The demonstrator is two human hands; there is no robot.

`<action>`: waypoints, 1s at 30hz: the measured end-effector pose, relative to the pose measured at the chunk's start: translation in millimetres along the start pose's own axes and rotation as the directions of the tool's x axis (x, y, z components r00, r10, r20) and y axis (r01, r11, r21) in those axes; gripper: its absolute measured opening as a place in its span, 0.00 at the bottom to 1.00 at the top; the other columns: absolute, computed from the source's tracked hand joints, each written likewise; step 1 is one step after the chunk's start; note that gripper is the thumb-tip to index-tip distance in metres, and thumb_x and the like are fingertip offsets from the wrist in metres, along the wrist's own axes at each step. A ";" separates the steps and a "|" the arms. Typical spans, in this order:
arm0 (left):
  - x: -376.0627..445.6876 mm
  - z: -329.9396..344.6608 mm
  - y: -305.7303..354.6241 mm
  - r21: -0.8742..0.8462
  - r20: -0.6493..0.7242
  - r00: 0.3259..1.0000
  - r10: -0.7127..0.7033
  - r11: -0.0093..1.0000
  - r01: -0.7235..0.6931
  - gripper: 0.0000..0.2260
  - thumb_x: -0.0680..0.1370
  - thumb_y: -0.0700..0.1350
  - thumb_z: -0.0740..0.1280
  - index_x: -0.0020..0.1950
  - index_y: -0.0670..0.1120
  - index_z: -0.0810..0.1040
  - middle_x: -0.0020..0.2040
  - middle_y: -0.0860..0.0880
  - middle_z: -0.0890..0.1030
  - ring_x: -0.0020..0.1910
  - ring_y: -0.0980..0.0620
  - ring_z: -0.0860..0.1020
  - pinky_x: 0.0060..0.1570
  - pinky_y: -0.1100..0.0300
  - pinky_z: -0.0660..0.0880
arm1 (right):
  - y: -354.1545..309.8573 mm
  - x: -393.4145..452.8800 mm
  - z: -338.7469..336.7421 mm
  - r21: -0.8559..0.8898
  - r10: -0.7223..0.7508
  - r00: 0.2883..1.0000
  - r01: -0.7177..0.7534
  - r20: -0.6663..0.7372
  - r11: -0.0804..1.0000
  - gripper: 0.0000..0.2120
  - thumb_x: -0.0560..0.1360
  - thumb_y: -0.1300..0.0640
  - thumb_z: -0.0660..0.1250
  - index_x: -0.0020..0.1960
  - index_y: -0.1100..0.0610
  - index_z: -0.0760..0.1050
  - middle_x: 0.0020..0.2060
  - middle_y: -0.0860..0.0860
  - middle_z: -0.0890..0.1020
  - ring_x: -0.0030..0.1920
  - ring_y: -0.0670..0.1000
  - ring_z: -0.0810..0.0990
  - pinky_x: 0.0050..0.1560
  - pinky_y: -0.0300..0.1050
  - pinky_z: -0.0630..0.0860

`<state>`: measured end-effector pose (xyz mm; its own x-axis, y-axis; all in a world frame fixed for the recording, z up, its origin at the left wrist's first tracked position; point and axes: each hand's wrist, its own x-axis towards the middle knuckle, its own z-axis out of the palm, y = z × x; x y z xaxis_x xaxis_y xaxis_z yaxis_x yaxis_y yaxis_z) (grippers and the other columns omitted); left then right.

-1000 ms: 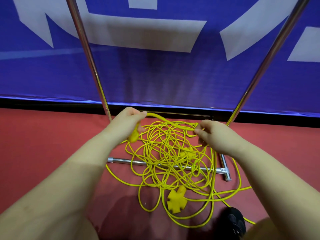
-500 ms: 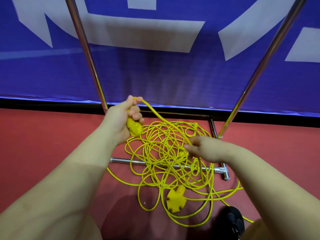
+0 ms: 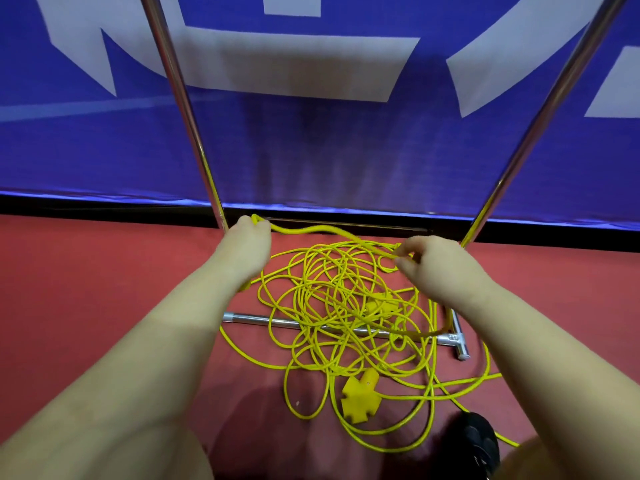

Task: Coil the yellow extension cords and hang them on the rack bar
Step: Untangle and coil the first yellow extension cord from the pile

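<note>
A tangle of yellow cord lies on the red floor across the rack's base bar, its three-way socket at 6 o'clock. The left hand, at 10 o'clock, grips one end; the right hand, at 2 o'clock, pinches the strand stretched between them. Even loops, each drawn free of the pile and fed leftward, should prevent snags.

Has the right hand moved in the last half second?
Yes. The right hand has risen and shifted right, toward the rack's right upright, pinching the yellow cord.
</note>
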<state>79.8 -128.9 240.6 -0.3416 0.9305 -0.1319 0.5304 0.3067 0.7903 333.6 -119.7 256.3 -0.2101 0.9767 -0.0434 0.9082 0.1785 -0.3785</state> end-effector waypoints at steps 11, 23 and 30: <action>-37.4 21.4 27.1 -0.080 0.456 0.849 0.268 0.962 -0.261 0.08 0.81 0.41 0.59 0.50 0.45 0.77 0.44 0.48 0.81 0.34 0.64 0.77 0.43 0.64 0.73 | -18.1 -14.1 -9.5 0.146 -0.272 0.904 0.235 0.329 0.961 0.11 0.75 0.47 0.65 0.43 0.54 0.79 0.36 0.53 0.79 0.40 0.53 0.77 0.43 0.44 0.72; -28.4 34.1 29.6 -0.482 0.235 0.958 0.164 0.876 -0.031 0.13 0.83 0.41 0.51 0.41 0.45 0.69 0.26 0.52 0.67 0.21 0.56 0.72 0.26 0.63 0.70 | -3.6 3.8 -4.3 0.385 -0.003 0.966 -0.101 0.260 0.917 0.16 0.76 0.45 0.63 0.40 0.58 0.74 0.30 0.50 0.80 0.32 0.51 0.77 0.41 0.47 0.74; -16.3 25.2 14.2 -0.403 0.405 0.914 0.008 0.899 0.171 0.12 0.80 0.45 0.59 0.49 0.40 0.78 0.32 0.45 0.79 0.32 0.47 0.82 0.31 0.59 0.79 | 2.8 11.7 -19.4 0.738 0.040 0.990 0.072 -0.133 0.671 0.05 0.75 0.58 0.68 0.40 0.51 0.77 0.32 0.54 0.73 0.29 0.49 0.69 0.29 0.38 0.68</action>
<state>112.4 -134.7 238.8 0.0064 0.9341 -0.3570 0.1061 0.3544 0.9291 340.7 -105.5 272.6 -0.1240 0.9902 0.0646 0.3269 0.1022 -0.9395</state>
